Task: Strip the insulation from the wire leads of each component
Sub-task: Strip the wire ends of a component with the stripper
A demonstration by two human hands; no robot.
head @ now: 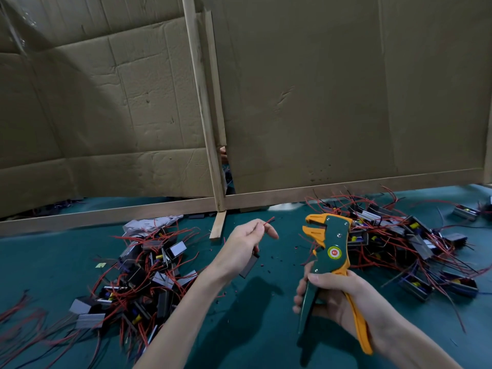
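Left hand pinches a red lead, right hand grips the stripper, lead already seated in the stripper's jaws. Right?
Not quite. In the head view the red lead sits clear of the stripper, whose jaws hold nothing. The rest stands: the left hand pinches the lead and the right hand grips the stripper.

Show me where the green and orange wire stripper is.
The green and orange wire stripper sits right of centre in the head view, gripped by the right hand, beside tangled red wires.
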